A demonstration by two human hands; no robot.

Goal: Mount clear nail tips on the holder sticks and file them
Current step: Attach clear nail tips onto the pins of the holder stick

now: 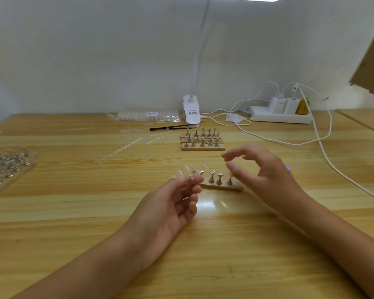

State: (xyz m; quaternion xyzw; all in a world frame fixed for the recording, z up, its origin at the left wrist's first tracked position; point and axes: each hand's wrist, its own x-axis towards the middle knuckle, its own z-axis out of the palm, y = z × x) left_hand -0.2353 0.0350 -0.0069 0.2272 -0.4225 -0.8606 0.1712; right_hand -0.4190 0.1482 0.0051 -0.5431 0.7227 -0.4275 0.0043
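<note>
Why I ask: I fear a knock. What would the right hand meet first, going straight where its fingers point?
Probably the clear nail tip pinched by the left hand; the right hand may pass above it.

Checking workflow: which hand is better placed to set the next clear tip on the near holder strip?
Likely the left hand: it holds clear tips beside the holder strip; the right hand hovers there, seemingly empty.

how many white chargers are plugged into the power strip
2. One white charger sits toward the left of the power strip; the other stands right beside it. A yellow plug is further right. None seems hidden.
</note>
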